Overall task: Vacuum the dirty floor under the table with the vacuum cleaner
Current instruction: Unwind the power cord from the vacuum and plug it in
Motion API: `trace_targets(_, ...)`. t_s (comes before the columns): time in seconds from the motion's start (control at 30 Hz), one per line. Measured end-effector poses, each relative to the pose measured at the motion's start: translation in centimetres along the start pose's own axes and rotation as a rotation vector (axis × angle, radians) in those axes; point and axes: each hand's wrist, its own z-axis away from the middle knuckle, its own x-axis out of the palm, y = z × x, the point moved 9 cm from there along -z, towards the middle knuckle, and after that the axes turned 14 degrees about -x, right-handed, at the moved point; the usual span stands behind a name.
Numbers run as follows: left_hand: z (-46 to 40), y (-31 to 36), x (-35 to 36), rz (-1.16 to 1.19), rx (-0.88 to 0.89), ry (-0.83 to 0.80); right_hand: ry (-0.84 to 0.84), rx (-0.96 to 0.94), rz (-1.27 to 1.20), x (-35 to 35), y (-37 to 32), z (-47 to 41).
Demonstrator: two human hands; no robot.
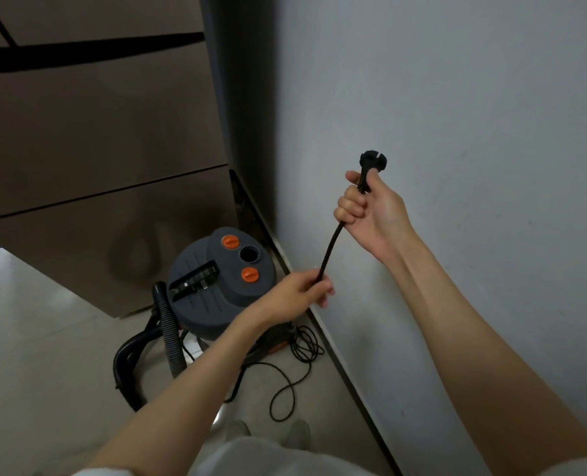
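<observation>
While the right hand [367,207] curls around the black power cord [329,250] just below its plug [371,163], the plug stands upright above the fist, close to the grey wall [456,115] at about 1 o'clock from the picture's centre. From the fist the cord runs down toward 7 o'clock to the left hand [298,290], which pinches it between thumb and curled fingers. Both forearms reach in from the bottom edge, the left from 7 o'clock, the right from 5 o'clock.

Below the left hand, at about 8 o'clock from it, the vacuum cleaner [216,286] stands on the pale tiled floor [38,355] in the corner, beside the wall's skirting board [336,355]. Its grey lid carries two orange knobs [230,241], one at 12 o'clock and one at 4 o'clock of a round open port [249,254], and a black handle [196,278] lies across the lid. A ribbed black hose [170,334] hangs down the cleaner's left side and bends into a curved black tube [127,359] on the floor. More of the thin cord lies in loose loops [302,352] on the floor at 5 o'clock of the cleaner.

A brown panelled cabinet [96,132] fills the upper left, its front reflecting the cleaner faintly. Light-coloured shoes [268,431] show at 6 o'clock.
</observation>
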Motion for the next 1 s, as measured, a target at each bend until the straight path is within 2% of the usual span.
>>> trace_targets(0.17,2.0,-3.4,-4.3,0.018,-0.073,0.088,0.069,-0.051,0.161,-3.8,0.4,-0.1)
trace_targets(0.33,1.6,-6.8,-5.0,0.026,-0.183,0.006,0.14,0.034,0.158,-6.0,4.8,-0.1)
trace_targets(0.47,-0.4,-11.4,-4.2,-0.005,-0.265,0.031,0.187,0.137,0.191,-8.3,9.4,-0.8)
trace_targets(0.63,-3.8,-17.5,-2.8,-0.208,-0.41,0.088,0.295,0.326,0.239,-14.3,16.7,-2.2)
trace_targets(0.77,-9.5,-20.6,-2.5,-0.393,-0.389,0.208,0.31,0.448,0.36,-20.3,22.8,-5.4)
trace_targets(0.9,-16.6,-22.2,-2.2,-0.723,-0.275,0.408,0.318,0.541,0.462,-25.9,28.6,-9.0)
trace_targets(1.0,-21.6,-23.8,-2.5,-0.893,-0.286,0.502,0.333,0.591,0.5,-29.9,33.1,-11.5)
